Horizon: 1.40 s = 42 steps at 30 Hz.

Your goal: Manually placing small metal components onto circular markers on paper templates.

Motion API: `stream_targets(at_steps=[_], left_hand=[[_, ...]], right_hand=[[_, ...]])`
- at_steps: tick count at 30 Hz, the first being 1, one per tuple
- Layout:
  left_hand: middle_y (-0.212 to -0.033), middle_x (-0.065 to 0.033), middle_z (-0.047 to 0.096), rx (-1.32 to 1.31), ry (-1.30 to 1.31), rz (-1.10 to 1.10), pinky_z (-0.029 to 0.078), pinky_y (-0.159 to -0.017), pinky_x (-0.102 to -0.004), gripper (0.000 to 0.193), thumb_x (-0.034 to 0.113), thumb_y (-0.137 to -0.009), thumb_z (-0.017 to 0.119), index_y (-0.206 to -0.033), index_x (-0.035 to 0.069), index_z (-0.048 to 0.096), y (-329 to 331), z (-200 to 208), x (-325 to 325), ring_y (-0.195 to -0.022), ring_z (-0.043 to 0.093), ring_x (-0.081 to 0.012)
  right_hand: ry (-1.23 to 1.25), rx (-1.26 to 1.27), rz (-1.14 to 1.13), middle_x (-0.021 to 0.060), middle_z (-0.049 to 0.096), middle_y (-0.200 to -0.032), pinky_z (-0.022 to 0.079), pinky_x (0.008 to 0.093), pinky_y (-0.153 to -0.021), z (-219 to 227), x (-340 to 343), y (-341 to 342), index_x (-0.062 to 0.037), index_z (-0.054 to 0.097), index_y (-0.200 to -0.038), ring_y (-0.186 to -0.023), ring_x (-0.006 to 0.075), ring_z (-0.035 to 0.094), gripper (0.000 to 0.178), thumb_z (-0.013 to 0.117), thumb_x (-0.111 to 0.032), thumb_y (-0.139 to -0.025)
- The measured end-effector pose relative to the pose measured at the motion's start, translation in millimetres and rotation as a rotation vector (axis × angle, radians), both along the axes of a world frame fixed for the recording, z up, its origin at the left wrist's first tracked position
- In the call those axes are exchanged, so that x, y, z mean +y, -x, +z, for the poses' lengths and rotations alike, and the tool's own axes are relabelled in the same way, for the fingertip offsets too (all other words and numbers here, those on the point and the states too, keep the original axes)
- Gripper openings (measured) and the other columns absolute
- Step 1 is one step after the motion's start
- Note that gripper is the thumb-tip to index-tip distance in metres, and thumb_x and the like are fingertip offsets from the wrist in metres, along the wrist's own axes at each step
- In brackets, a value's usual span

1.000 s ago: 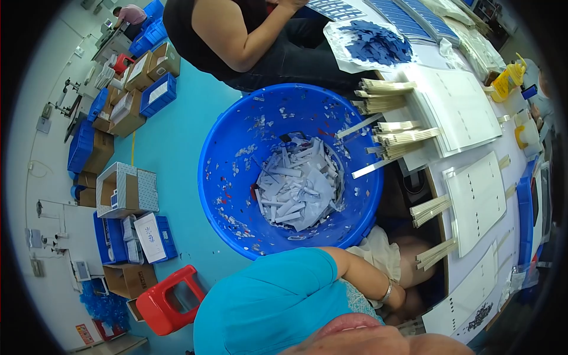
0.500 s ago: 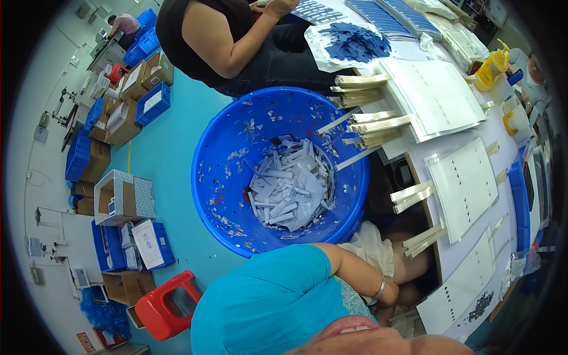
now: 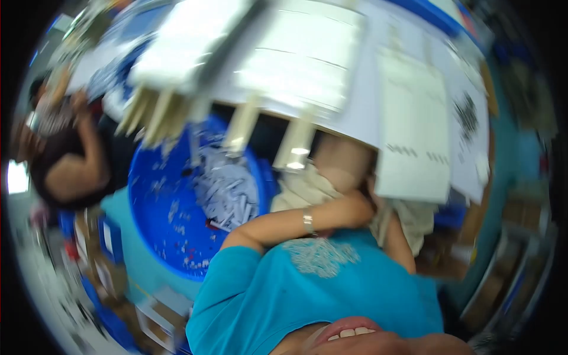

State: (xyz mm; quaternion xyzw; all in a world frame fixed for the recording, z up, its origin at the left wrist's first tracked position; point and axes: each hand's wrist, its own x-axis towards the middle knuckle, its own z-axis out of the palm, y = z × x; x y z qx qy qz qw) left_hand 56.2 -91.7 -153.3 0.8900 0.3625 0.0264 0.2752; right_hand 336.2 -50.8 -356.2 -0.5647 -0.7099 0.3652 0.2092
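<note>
My left forearm, with a metal band at the wrist, crosses in front of my body. My left hand rests over my lap, just below the table edge; its fingers are smeared and partly hidden. My right forearm comes up from the lower right, and its hand is mostly out of sight close to the left one. A white sheet with rows of small dark marks juts over the table edge beside both hands. Under them lies cream cloth across my lap. Nothing held can be made out.
A large blue tub with white scraps stands at my left. White stacks with pale strips overhang the table. Small dark pieces lie at the right. Another person sits at far left.
My view has swung to the right and blurred. The tub and the other person now appear farther left, and my right forearm has come into view. My left arm still reaches across my lap.
</note>
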Motion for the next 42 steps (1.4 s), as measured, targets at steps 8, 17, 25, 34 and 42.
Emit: stream_targets(at_steps=[8, 17, 25, 34, 42], left_hand=[[-0.104, -0.0135, 0.078, -0.438, 0.261, -0.132, 0.061, -0.083, -0.0478, 0.033, 0.028, -0.097, 0.079, -0.123, 0.008, 0.078, 85, 126, -3, -0.092, 0.076, -0.038], [-0.122, -0.0096, 0.077, -0.592, -0.308, 0.332, 0.059, -0.092, -0.045, 0.035, 0.019, -0.093, 0.083, -0.127, 0.011, 0.078, 43, 184, 54, -0.11, 0.075, -0.0334], [-0.157, -0.0081, 0.061, -0.198, -0.501, 0.238, 0.042, -0.125, -0.0545, 0.067, 0.03, -0.093, 0.082, -0.156, 0.019, 0.061, -4, 169, 99, -0.147, 0.055, -0.037], [-0.143, -0.0072, 0.065, -0.082, -0.58, 0.209, 0.046, -0.118, -0.0511, 0.055, 0.039, -0.094, 0.079, -0.147, 0.026, 0.071, -22, 166, 113, -0.138, 0.06, -0.0338], [-0.145, -0.0053, 0.066, 0.039, -0.631, 0.196, 0.043, -0.121, -0.0531, 0.053, 0.043, -0.098, 0.074, -0.15, 0.03, 0.069, -26, 171, 106, -0.138, 0.061, -0.0322]], right_hand=[[0.369, 0.156, 0.018, 0.0191, 0.075, -0.132, 0.06, 0.0412, -0.096, 216, -30, 87, -0.0008, 0.064, -0.144, -0.114, 0.0318, 0.076, 0.046, 0.073, -0.02, -0.103], [0.352, 0.491, 0.247, 0.0131, 0.079, -0.119, 0.063, 0.0376, -0.095, 289, -66, 51, -0.0014, 0.071, -0.137, -0.107, 0.0232, 0.077, 0.039, 0.079, -0.009, -0.099], [0.163, 0.098, 0.26, 0.0075, 0.077, -0.088, 0.057, 0.0343, -0.069, 337, -67, -43, -0.0045, 0.076, -0.094, -0.078, 0.0201, 0.075, 0.012, 0.085, -0.012, -0.092], [-0.548, 0.19, -0.475, 0.0036, 0.07, -0.092, 0.049, 0.0234, -0.07, 360, -20, -42, -0.0006, 0.079, -0.108, -0.08, 0.0078, 0.061, 0.012, 0.079, 0.004, -0.097], [-0.741, 0.041, -0.401, 0.0053, 0.072, -0.098, 0.052, 0.0255, -0.067, 360, 34, -18, -0.0017, 0.08, -0.118, -0.075, 0.0108, 0.063, 0.02, 0.081, -0.003, -0.098]])
